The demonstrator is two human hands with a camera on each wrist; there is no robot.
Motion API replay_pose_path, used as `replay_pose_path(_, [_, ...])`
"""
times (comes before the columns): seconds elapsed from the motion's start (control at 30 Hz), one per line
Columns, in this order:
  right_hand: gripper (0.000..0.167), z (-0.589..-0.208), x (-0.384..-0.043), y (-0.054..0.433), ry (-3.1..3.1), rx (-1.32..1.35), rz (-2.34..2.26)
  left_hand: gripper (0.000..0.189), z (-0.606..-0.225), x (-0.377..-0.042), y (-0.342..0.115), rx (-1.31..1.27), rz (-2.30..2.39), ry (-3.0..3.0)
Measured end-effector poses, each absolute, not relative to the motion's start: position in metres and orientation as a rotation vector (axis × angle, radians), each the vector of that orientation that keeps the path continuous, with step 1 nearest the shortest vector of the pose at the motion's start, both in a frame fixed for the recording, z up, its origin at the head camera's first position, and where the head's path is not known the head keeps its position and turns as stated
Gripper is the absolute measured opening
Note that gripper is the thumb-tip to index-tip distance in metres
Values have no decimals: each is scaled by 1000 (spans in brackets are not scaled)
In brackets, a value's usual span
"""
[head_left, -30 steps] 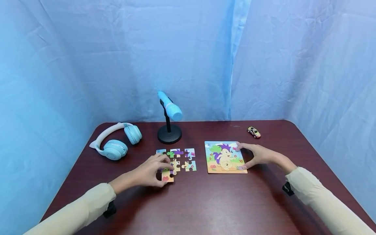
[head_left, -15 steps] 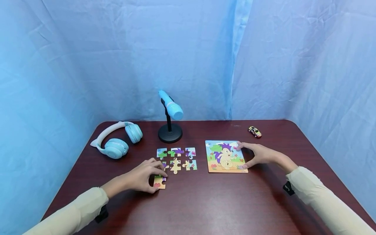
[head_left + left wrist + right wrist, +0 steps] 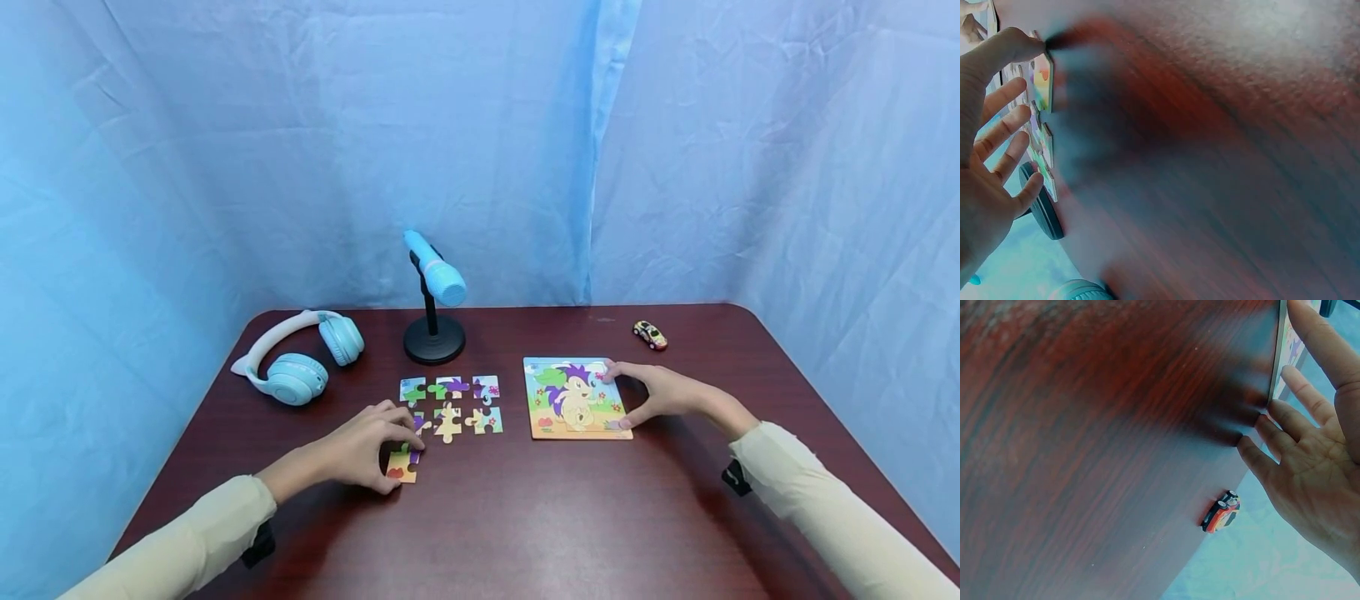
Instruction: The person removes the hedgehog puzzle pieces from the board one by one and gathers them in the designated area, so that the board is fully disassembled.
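My left hand (image 3: 367,446) pinches a corner puzzle piece (image 3: 400,472) printed with a red heart, thumb at its near edge and fingers at the far side. The fingers partly cover it; in the left wrist view the thumb meets the edge of the piece (image 3: 1043,78). Just beyond lie several more puzzle pieces (image 3: 448,422) in loose rows, slightly apart. My right hand (image 3: 660,396) rests at the right side of a square puzzle board (image 3: 546,417) with a purple-haired hedgehog picture. Its thumb touches the lower right corner and its fingers the upper right, fairly straight in the right wrist view.
Blue-and-white headphones (image 3: 296,379) lie at the back left. A light blue microphone (image 3: 442,279) leans on its round black stand (image 3: 434,340) behind the pieces. At the back right sits a small toy car (image 3: 649,335). A blue curtain (image 3: 480,150) surrounds the dark wooden table (image 3: 525,517).
My left hand has moved left and nearer, bringing the heart corner piece away from the other pieces. My right hand has stayed at the board, which looks unmoved.
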State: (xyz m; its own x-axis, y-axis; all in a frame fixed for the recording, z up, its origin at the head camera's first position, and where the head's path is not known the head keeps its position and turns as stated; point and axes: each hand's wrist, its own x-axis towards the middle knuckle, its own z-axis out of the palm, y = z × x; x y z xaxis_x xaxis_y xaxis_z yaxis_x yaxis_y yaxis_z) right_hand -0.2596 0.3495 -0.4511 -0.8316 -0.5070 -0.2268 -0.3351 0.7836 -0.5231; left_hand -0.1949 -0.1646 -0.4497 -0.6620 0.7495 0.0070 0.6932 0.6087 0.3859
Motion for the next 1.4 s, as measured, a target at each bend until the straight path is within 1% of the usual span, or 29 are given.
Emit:
replay_pose_path(0.23, [74,-450,-259,350,2621,-641,-671,46,-443,-205,-141,1250,553,2734])
replay_pose_path(0.6, [75,-456,-261,351,2620,-653,-680,42,-433,-231,-64,1411,650,2754])
replay_pose_path(1.0, [74,-454,-259,351,2618,-654,-687,51,-437,-248,20,1387,568,2702])
replay_pose_path(1.4, [72,-452,-260,352,2620,-674,-677,51,-456,-255,63,1339,431,2727])
